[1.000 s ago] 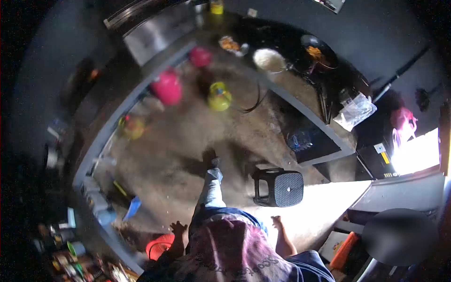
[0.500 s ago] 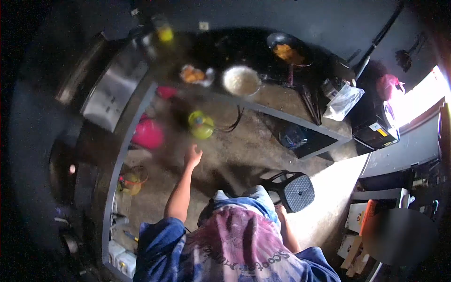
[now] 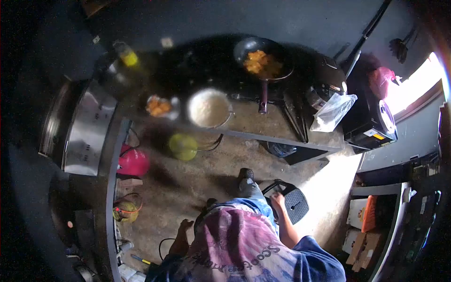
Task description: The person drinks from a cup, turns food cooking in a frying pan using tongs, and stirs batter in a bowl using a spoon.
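Observation:
My right hand (image 3: 277, 201) is at the left side of a dark grey plastic stool (image 3: 298, 207), its fingers curled around the stool's frame. My left hand (image 3: 186, 223) hangs low beside my hip with its fingers loosely apart, and nothing shows in it. Ahead, on the counter (image 3: 244, 123), a white bowl (image 3: 208, 109) holds something pale and wet. To its left are orange-brown pieces (image 3: 159, 107) on a light, blurred dish. Farther back, a frying pan (image 3: 277, 75) contains orange-brown food (image 3: 257, 62), its handle pointing towards me.
Under the counter stand a pink round object (image 3: 134, 161) and a yellow-green one (image 3: 183, 146). Tongs (image 3: 295, 123) and a clear plastic bag (image 3: 334, 113) lie at the counter's right. A shelf with boxes (image 3: 364, 244) stands to my right.
My left hand has drawn back from the yellow-green object to beside my body. My right hand has moved forward along the stool's side. The view has tilted up and turned slightly right.

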`<move>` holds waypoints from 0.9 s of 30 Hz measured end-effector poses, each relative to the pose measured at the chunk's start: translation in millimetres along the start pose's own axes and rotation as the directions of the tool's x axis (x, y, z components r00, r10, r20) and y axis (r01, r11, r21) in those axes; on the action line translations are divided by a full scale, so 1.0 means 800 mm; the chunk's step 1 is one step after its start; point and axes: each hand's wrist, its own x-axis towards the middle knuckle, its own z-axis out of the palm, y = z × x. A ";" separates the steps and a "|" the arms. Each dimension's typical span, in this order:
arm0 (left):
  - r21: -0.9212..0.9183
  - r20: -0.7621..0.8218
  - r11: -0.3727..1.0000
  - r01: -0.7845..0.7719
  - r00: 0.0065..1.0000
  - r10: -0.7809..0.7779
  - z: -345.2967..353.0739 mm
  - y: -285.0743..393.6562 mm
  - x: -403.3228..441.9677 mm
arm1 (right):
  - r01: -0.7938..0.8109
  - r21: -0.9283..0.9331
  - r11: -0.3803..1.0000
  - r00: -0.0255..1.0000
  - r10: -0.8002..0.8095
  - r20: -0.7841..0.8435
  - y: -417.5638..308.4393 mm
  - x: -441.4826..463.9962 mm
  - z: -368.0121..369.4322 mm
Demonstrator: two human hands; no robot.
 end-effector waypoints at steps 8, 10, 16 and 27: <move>-0.291 0.311 0.513 0.807 0.587 -0.747 0.036 0.053 0.124 | 0.314 -0.072 0.947 0.853 -0.315 -0.415 -0.142 0.192 -0.190; -0.810 0.030 0.566 0.154 0.975 -0.222 0.049 0.068 0.227 | 0.243 -0.227 0.943 0.817 -0.325 -0.476 -0.165 0.228 -0.217; -0.658 -0.230 0.750 0.072 0.928 -0.291 -0.053 0.242 0.378 | 0.113 -0.308 0.945 0.893 -0.233 -0.386 -0.176 0.294 -0.228; -0.687 0.132 0.710 0.153 0.988 -0.086 -0.191 0.378 0.489 | 0.126 -0.212 0.969 0.947 -0.181 -0.266 -0.139 0.323 -0.209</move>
